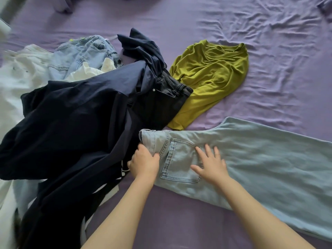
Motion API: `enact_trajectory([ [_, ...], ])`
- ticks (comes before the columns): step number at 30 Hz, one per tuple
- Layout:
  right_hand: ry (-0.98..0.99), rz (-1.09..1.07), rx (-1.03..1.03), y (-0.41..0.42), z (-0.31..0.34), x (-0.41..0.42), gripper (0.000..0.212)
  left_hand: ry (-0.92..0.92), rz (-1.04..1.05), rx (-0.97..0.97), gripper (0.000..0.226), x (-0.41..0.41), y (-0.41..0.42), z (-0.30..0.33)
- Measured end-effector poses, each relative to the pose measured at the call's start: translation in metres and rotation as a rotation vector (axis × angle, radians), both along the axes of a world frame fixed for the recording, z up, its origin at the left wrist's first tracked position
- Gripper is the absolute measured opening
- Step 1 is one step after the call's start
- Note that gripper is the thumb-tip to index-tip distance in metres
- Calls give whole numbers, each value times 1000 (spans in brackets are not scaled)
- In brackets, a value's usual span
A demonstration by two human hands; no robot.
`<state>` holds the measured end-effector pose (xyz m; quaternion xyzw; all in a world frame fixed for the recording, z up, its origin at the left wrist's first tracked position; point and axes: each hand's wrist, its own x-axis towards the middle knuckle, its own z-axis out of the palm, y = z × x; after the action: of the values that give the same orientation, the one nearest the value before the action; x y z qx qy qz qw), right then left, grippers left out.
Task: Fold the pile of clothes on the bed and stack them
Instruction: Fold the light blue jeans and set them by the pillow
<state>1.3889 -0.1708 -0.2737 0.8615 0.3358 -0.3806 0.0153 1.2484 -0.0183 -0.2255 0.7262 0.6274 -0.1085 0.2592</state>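
Light blue jeans [255, 159] lie flat across the purple bed, waistband to the left and legs running off to the right. My left hand [143, 162] grips the waistband end with curled fingers. My right hand [210, 164] presses flat with spread fingers on the back pocket. To the left sprawls the pile: a large navy garment [71, 126], black jeans [161, 101], another pair of light denim jeans [84, 53] and white clothes [23, 74].
An olive-green shirt [210, 78] lies crumpled by itself behind the jeans. Wrinkled purple sheet [269, 33] covers the far and right side of the bed. A strip of purple sheet shows in front of the jeans between my forearms.
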Motion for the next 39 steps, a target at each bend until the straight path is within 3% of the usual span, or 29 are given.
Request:
enact_trajectory([
  [3,168,-166,236,0,20,8,67,-145,-13,-148,34,11,-7,26],
  [6,484,-420,522,-5,49,8,57,-337,-6,-350,35,32,-19,52],
  [9,774,-652,676,-16,76,12,42,-471,-24,-436,42,61,-41,73],
  [13,955,-794,819,-51,95,35,41,-618,12,-566,31,98,-85,81],
  [15,946,-881,835,-78,95,50,43,-649,24,-615,22,111,-114,75],
  [17,822,-945,776,-106,89,60,37,-605,-94,-595,33,121,-141,59],
  [20,546,-1040,676,-147,73,72,27,-552,-275,-364,33,126,-172,39],
  [23,373,-1123,641,-191,59,88,33,-518,-370,-88,37,129,-188,27],
  [25,301,-1135,601,-215,50,98,38,-430,-471,-25,44,132,-197,17],
  [31,237,-929,396,-236,23,105,68,-7,-784,-63,55,144,-229,-14],
  [39,346,-762,400,-242,16,110,76,149,-812,16,61,145,-226,-35],
])
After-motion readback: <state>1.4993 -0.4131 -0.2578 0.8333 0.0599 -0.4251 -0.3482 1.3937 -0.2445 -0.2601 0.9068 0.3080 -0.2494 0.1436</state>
